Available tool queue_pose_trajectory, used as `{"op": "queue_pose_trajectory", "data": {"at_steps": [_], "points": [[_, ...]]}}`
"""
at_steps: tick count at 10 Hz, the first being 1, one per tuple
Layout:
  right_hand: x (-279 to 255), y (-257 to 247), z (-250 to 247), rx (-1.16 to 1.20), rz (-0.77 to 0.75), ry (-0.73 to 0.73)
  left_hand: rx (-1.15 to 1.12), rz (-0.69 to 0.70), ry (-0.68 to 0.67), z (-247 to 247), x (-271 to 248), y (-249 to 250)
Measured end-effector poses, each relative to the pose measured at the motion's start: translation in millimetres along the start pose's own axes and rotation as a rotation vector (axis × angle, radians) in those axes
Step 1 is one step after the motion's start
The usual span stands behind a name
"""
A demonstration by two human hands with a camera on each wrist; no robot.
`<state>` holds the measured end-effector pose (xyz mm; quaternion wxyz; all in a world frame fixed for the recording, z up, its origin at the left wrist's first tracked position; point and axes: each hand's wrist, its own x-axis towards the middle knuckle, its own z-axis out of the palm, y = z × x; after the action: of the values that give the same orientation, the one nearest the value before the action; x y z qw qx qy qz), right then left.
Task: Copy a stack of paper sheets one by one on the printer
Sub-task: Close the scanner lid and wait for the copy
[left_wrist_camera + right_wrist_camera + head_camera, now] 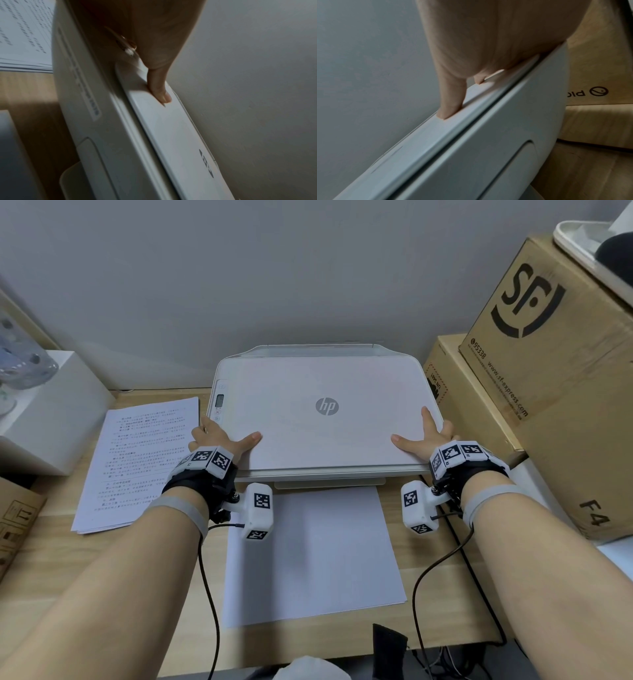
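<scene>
From the head view, a white flatbed HP printer [322,412] sits at the back edge of the light wooden tabletop [442,604], its flat white scanner lid [325,392] down or very nearly so. The left hand [219,440] grips the lid's front left corner, thumb laid on top and fingers wrapped over the side edge. The right hand [424,436] grips the front right corner the same way, thumb across the lid and fingers spread over the right edge. A stack of printed white paper sheets [140,460] lies on the tabletop just left of the printer, slightly askew. A blank white sheet [311,556] lies in front of the printer, its far edge at the output slot. Brown cardboard boxes [548,378] are piled along the right edge, the upper one marked SF. A white box [51,409] stands at the back left.

The left wrist view shows the left hand [154,44] from below, thumb flat on the scanner lid [171,128], the printer [96,121] body beneath and the printed stack [24,33] beyond.

The right wrist view shows the right hand [488,40] with its thumb pressed onto the scanner lid [426,135]; a thin dark seam runs under the lid, though the blur leaves it unclear whether that is a real gap.
</scene>
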<state>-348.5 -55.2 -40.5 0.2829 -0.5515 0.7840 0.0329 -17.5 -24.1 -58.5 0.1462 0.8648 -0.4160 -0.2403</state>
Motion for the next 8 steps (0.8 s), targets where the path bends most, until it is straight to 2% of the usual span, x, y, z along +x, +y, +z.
{"op": "queue_pose_trajectory", "data": {"at_steps": [8], "points": [[2.6, 2.2, 3.3, 0.000, -0.005, 0.008, 0.009, -0.002, -0.012, -0.6, -2.5, 0.7]]}}
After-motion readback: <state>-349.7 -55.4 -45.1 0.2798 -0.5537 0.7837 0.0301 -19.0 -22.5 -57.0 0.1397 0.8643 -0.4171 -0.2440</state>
